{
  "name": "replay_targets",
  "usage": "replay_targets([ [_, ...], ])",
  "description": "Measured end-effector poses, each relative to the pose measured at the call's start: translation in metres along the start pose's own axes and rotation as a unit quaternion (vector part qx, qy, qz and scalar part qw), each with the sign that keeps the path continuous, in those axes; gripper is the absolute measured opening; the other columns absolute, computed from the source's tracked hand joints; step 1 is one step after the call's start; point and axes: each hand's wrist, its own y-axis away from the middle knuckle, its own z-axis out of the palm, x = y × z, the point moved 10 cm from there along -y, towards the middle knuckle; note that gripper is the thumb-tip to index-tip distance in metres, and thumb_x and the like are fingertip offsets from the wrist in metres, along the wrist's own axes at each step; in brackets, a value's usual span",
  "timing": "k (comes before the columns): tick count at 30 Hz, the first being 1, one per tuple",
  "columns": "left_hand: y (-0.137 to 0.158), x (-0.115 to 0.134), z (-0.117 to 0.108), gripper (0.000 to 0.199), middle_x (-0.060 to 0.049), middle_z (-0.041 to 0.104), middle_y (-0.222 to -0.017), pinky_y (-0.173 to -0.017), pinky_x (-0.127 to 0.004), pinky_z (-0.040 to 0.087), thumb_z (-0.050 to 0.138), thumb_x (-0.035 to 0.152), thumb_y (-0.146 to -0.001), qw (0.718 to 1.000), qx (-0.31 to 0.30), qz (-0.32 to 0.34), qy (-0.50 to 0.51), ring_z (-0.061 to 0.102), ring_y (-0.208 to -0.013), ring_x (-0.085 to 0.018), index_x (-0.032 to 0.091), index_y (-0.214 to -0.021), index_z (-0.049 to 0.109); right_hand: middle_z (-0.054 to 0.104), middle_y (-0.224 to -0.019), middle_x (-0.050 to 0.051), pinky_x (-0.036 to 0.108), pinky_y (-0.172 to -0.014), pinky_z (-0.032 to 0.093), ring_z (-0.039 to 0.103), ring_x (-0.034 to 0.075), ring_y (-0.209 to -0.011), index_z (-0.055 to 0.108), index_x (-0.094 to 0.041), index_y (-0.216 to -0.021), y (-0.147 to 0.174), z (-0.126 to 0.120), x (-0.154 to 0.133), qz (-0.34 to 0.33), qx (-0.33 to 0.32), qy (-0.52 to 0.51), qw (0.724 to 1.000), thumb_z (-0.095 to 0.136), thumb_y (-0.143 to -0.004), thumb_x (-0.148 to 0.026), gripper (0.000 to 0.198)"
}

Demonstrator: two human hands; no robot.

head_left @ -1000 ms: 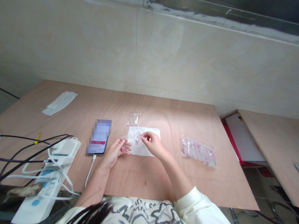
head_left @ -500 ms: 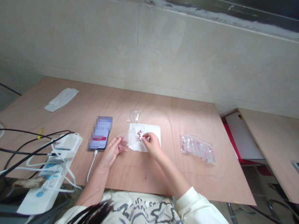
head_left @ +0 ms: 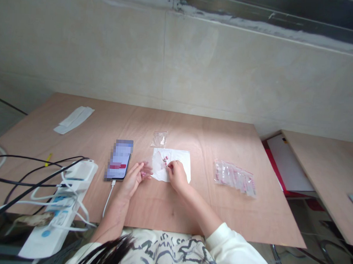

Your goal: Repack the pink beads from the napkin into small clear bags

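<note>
My left hand (head_left: pixel 135 180) rests on the table beside the phone, palm turned inward with the fingers curved around a few small pink pieces (head_left: pixel 144 173). Something clear, like thin plastic, shows faintly by its blurred fingertips. The fingertips of my right hand (head_left: pixel 177 175) are pinched together over a white sheet of paper (head_left: pixel 182 156). Beside them, several small pink and dark pieces (head_left: pixel 165 159) lie on the sheet, apparently on clear plastic. What the right fingertips hold is too small to make out. Just behind the paper lies a clear plastic bag (head_left: pixel 160 139).
Several clear bags with pink contents (head_left: pixel 235 177) overlap in a row at the right. A phone (head_left: pixel 118 160) on a white cable is at the left, near a power strip (head_left: pixel 69 197) with tangled cords. White folded strips (head_left: pixel 74 119) lie at the back left.
My right hand has shifted slightly down, and its fingers have drawn in closer over the paper. My left hand stays in about the same place. The whole view has tipped slightly.
</note>
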Motion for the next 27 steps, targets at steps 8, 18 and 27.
replay_targets([
  [8,0.007,-0.013,-0.003,0.015,-0.004,0.065,-0.074,-0.05,-0.025,0.053,0.055,0.017,-0.074,1.0,-0.012,-0.008,-0.011,0.059,-0.058,-0.011,0.013,-0.088,0.057,0.053,-0.064,0.001,0.026,-0.057,0.038,0.048,0.013,-0.059,0.05,-0.017,-0.069,0.0,-0.014,0.032,0.063,0.032,-0.153,0.986,0.05,-0.068,-0.023,0.005],
  [18,0.011,-0.015,0.011,0.021,-0.008,0.065,-0.078,-0.053,-0.027,0.052,0.052,0.022,-0.076,0.998,-0.047,-0.029,-0.028,0.062,-0.067,-0.017,0.011,-0.094,0.056,0.061,-0.074,0.003,0.025,-0.052,0.04,0.05,0.013,-0.062,0.061,-0.017,-0.071,-0.002,-0.034,0.008,0.06,0.005,-0.267,0.962,0.055,-0.065,-0.03,0.015],
  [27,0.002,-0.007,0.023,0.022,-0.008,0.065,-0.08,-0.054,-0.026,0.051,0.053,0.023,-0.076,0.995,-0.071,-0.023,-0.069,0.062,-0.067,-0.017,0.011,-0.094,0.053,0.06,-0.066,0.003,0.024,-0.052,0.04,0.051,0.013,-0.06,0.059,-0.016,-0.066,-0.011,-0.032,0.001,0.071,-0.025,-0.271,0.96,0.063,-0.059,-0.03,0.016],
])
